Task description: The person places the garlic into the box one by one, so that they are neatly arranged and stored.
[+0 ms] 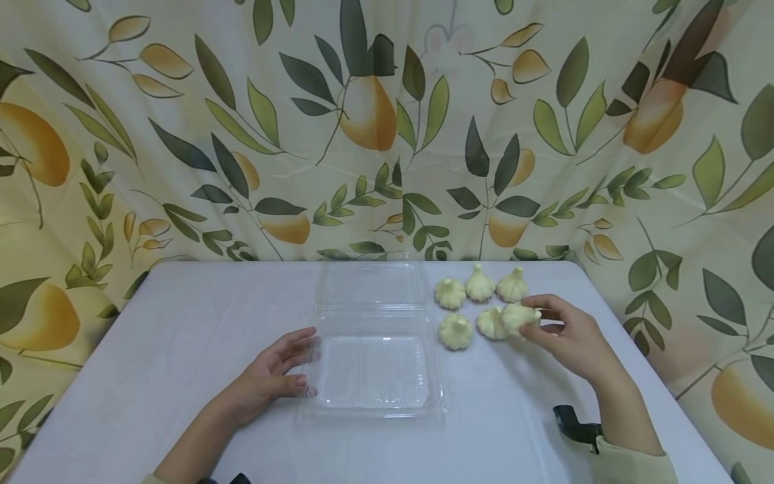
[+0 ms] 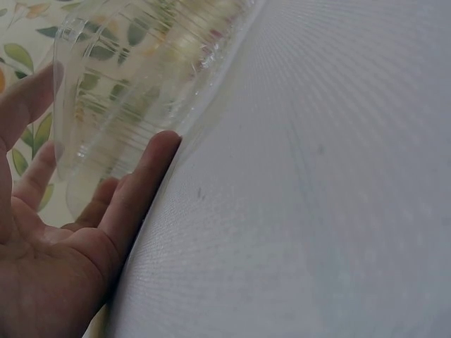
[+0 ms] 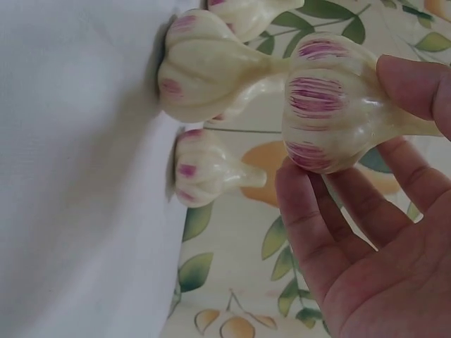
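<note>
A garlic bulb (image 3: 328, 105), cream with purple streaks, is pinched between the thumb and fingers of my right hand (image 1: 571, 336). In the head view it overlaps another garlic bulb (image 1: 491, 324) on the table. More bulbs stand around it, among them a garlic bulb (image 1: 456, 331) nearest the container. My left hand (image 1: 260, 380) rests at the left side of a clear plastic container (image 1: 444, 376), its fingers spread and loosely bent along the edge. The container lies with its lid (image 1: 371, 286) folded back, away from me. The left wrist view shows fingertips right at the clear wall.
A white cloth (image 1: 181, 323) covers the table. Behind it hangs a curtain (image 1: 363, 202) printed with fruit and leaves. Several garlic bulbs stand in two loose rows right of the container, including a garlic bulb (image 1: 480, 284) at the back. A black wrist strap (image 1: 574, 427) shows at my right sleeve.
</note>
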Available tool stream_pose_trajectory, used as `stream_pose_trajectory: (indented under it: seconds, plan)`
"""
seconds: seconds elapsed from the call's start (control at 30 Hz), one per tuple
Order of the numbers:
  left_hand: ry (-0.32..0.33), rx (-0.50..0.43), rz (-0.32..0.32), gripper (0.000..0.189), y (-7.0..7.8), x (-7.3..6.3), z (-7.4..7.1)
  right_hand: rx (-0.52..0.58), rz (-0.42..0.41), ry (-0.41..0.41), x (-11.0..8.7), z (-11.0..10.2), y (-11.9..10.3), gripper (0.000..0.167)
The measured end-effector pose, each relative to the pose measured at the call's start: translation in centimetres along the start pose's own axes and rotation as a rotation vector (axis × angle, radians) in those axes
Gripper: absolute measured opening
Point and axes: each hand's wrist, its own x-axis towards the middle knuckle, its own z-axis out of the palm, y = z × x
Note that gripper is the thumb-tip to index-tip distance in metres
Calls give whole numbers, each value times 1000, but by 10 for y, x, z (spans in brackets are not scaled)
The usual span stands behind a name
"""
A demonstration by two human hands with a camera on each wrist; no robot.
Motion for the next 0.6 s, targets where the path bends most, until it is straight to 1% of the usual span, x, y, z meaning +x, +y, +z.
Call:
stream_pose_trajectory:
  seconds: [0.1, 0.3, 0.43, 0.6]
  plan:
    - [0, -2, -2, 82, 0, -1, 0, -4, -23, 8, -1, 0, -4, 43]
    - [-3, 3, 14, 82, 0, -2, -1, -16, -63, 38, -3, 0, -11, 40]
    - [4, 3, 7, 82, -1, -2, -1, -19, -96, 49, -3, 1, -15, 39]
    - [-2, -1, 7, 82, 0, -1, -1, -26, -114, 61, -4, 1, -19, 39]
